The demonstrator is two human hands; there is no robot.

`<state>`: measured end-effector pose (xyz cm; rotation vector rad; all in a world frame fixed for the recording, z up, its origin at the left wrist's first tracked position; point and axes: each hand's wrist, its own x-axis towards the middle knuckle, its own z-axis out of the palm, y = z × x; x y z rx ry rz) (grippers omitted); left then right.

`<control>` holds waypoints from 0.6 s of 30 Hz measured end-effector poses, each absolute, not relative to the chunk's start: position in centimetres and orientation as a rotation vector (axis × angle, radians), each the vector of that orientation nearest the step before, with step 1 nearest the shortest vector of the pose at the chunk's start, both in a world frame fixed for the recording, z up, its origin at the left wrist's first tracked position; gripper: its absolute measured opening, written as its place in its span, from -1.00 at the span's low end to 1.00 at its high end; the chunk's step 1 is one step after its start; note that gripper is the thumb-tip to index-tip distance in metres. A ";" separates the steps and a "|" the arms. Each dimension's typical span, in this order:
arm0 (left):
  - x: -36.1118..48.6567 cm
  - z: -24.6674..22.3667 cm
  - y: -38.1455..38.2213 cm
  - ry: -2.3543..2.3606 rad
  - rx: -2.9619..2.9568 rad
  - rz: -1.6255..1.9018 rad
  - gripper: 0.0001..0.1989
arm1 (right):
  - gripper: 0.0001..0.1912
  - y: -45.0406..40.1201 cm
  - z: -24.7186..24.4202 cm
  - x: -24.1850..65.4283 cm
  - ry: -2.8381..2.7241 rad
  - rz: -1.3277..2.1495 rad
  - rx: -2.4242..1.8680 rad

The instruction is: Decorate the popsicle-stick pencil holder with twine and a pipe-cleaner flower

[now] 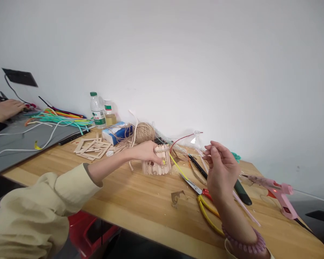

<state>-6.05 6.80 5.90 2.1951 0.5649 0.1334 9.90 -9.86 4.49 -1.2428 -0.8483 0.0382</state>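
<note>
My left hand [147, 151] grips a small craft piece of pale wooden sticks [162, 164], with its thumb on the front near a small yellow bit. My right hand [218, 162] is raised to the right, its thumb and fingertips pinched together; what they hold, if anything, is too small to name. Below and between the hands lie scissors [194, 187] with red on the handle. A yellow strip [178, 166] runs from the wooden piece toward the blades. A dark red stem [182, 137] curves up behind them.
A pink glue gun [279, 192] lies at the right. Twine ball [145, 132], blue-white packet [117, 133], bottles [98, 111] and loose sticks [93, 147] stand or lie left of centre. Another person's hand [9, 109] is at far left near colourful pipe cleaners [62, 117].
</note>
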 end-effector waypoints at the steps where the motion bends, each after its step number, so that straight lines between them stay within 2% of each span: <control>1: -6.0 5.9 6.8 0.566 2.195 0.134 -0.77 | -0.76 -9.9 4.4 9.9 -0.885 0.067 -1.276; 6: -5.9 5.8 6.8 0.557 2.171 0.125 -0.77 | -0.82 -8.9 2.0 8.1 -1.261 0.375 -1.483; 9: -5.9 5.8 6.8 0.552 2.152 0.116 -0.80 | -0.81 -8.2 0.7 7.1 -1.369 0.398 -1.542; 13: -6.0 5.8 6.7 0.537 2.135 0.108 -0.81 | -0.97 -8.0 0.5 6.9 -1.422 0.351 -1.571; 18: -6.0 5.6 6.9 0.534 2.159 0.122 -0.77 | -0.85 -9.0 1.8 7.3 -1.439 0.389 -1.455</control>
